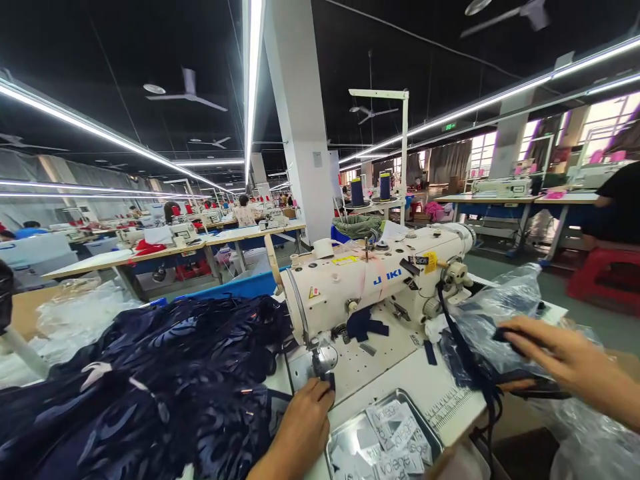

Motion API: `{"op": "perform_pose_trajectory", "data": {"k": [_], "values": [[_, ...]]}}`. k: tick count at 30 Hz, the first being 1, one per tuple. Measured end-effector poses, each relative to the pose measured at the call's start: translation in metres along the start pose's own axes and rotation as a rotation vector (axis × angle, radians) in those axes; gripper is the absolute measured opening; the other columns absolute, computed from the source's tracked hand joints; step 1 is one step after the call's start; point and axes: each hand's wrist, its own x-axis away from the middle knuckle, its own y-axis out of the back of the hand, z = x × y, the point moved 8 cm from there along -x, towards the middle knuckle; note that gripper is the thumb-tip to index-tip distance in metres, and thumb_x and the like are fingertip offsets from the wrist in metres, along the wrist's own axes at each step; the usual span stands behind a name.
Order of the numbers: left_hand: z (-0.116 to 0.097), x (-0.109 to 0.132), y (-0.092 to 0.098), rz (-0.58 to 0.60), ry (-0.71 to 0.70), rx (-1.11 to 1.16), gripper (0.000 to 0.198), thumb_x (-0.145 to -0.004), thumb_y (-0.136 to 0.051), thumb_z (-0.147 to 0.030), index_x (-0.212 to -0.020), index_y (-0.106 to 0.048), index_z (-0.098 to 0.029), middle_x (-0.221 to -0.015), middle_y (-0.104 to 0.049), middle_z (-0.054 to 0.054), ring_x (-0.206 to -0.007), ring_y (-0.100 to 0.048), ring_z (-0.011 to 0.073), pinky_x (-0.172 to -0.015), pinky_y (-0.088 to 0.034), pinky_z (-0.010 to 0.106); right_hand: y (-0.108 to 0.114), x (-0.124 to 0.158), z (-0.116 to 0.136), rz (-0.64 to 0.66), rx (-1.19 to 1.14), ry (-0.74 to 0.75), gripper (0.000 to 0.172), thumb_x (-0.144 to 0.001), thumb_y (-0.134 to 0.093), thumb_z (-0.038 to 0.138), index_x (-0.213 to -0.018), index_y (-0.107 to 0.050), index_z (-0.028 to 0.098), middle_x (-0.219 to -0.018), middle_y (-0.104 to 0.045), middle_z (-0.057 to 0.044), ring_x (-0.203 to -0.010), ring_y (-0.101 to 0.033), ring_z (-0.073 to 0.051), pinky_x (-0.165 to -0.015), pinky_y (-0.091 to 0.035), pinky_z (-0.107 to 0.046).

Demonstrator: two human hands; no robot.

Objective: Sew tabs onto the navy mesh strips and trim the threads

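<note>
My left hand (309,417) is at the needle area of a white sewing machine (360,280), its fingers closed on navy fabric (328,381) beside the presser foot. Out to the right, my right hand (560,350) pinches a small dark fabric piece (500,334) above a clear plastic bag (505,297). Dark straps (463,350) hang from the machine's right end over the table edge. In front of the machine, a metal tray (330,448) holds several white printed labels (400,430).
A large heap of navy garments (165,373) covers the left side. Small navy scraps (367,327) lie under the machine arm. Two thread cones (357,193) stand behind it. A red stool (605,283) is at the right, near a person in dark clothes (617,207).
</note>
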Motion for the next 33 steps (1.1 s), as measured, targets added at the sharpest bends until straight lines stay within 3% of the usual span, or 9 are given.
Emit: {"op": "perform_pose_trajectory", "data": {"k": [3,5,8,11,16,20,24,28,33], "values": [[0.004,0.003,-0.003,-0.061,-0.046,-0.024,0.044,-0.066,-0.042,0.003,-0.100,-0.064,-0.014,-0.105,-0.065,0.009,-0.101,-0.058,0.0243,-0.088,-0.050,0.039,-0.055,-0.029,0.083,0.205,-0.183,0.154,0.028,-0.092,-0.031,0.030,-0.083,-0.056,0.020,-0.076,-0.064,-0.007,-0.067,-0.060,-0.015,-0.062,-0.048,-0.025],[0.007,0.007,-0.008,-0.098,-0.088,-0.044,0.045,-0.067,-0.042,0.002,-0.103,-0.063,-0.016,-0.107,-0.065,0.008,-0.102,-0.058,0.0237,-0.087,-0.051,0.037,-0.104,-0.042,0.124,0.319,-0.055,0.295,0.021,-0.090,-0.037,0.016,-0.082,-0.056,0.017,-0.071,-0.063,-0.003,-0.064,-0.058,-0.012,-0.060,-0.046,-0.021],[0.011,0.012,-0.013,-0.163,-0.118,-0.055,0.043,-0.069,-0.044,-0.001,-0.105,-0.061,-0.018,-0.108,-0.064,0.007,-0.103,-0.057,0.0231,-0.086,-0.051,0.036,-0.163,-0.055,0.157,0.340,0.176,0.454,0.018,-0.081,-0.044,0.002,-0.079,-0.059,0.012,-0.078,-0.063,-0.007,-0.063,-0.058,-0.015,-0.054,-0.042,-0.025],[0.014,0.014,-0.016,-0.255,-0.119,-0.025,0.040,-0.068,-0.045,-0.003,-0.101,-0.061,-0.019,-0.104,-0.066,0.006,-0.099,-0.059,0.0223,-0.083,-0.053,0.034,-0.197,-0.058,0.172,0.336,0.235,0.592,0.018,-0.077,-0.047,0.000,-0.075,-0.061,0.010,-0.080,-0.063,-0.011,-0.070,-0.058,-0.022,-0.059,-0.041,-0.032],[0.009,0.017,-0.010,-0.496,-0.141,-0.047,0.036,-0.062,-0.045,-0.006,-0.091,-0.062,-0.018,-0.090,-0.069,0.005,-0.085,-0.062,0.0208,-0.072,-0.056,0.031,-0.216,-0.048,0.190,0.309,0.241,0.799,0.020,-0.083,-0.044,0.004,-0.074,-0.060,0.011,-0.086,-0.063,-0.011,-0.082,-0.055,-0.023,-0.068,-0.039,-0.035],[-0.003,0.011,-0.002,-0.385,-0.131,-0.059,0.038,-0.063,-0.043,-0.002,-0.092,-0.062,-0.016,-0.094,-0.068,0.006,-0.087,-0.060,0.0190,-0.078,-0.054,0.028,-0.225,-0.036,0.195,0.340,0.146,0.907,0.015,-0.084,-0.048,0.008,-0.074,-0.058,0.013,-0.078,-0.062,-0.004,-0.069,-0.054,-0.017,-0.065,-0.040,-0.032],[-0.009,0.009,0.011,-0.364,-0.096,-0.048,0.034,-0.065,-0.042,0.001,-0.088,-0.064,-0.012,-0.090,-0.069,0.008,-0.084,-0.061,0.0199,-0.076,-0.054,0.029,-0.229,-0.047,0.178,0.399,-0.061,0.679,0.010,-0.085,-0.050,0.013,-0.081,-0.059,0.015,-0.082,-0.062,-0.005,-0.077,-0.054,-0.019,-0.067,-0.041,-0.031],[-0.007,0.010,0.002,-0.283,-0.092,-0.058,0.037,-0.065,-0.041,0.003,-0.090,-0.063,-0.013,-0.092,-0.068,0.008,-0.086,-0.061,0.0196,-0.078,-0.054,0.028,-0.235,-0.055,0.166,0.498,-0.221,0.458,0.006,-0.081,-0.057,0.016,-0.086,-0.060,0.015,-0.086,-0.061,-0.007,-0.082,-0.054,-0.020,-0.071,-0.043,-0.030],[-0.005,0.014,-0.009,-0.198,-0.125,-0.099,0.041,-0.065,-0.040,0.003,-0.098,-0.060,-0.014,-0.098,-0.067,0.008,-0.093,-0.061,0.0202,-0.081,-0.053,0.028,-0.237,-0.055,0.179,0.543,-0.236,0.474,0.007,-0.082,-0.053,0.015,-0.081,-0.060,0.017,-0.082,-0.062,-0.005,-0.078,-0.056,-0.018,-0.068,-0.044,-0.027]]}}
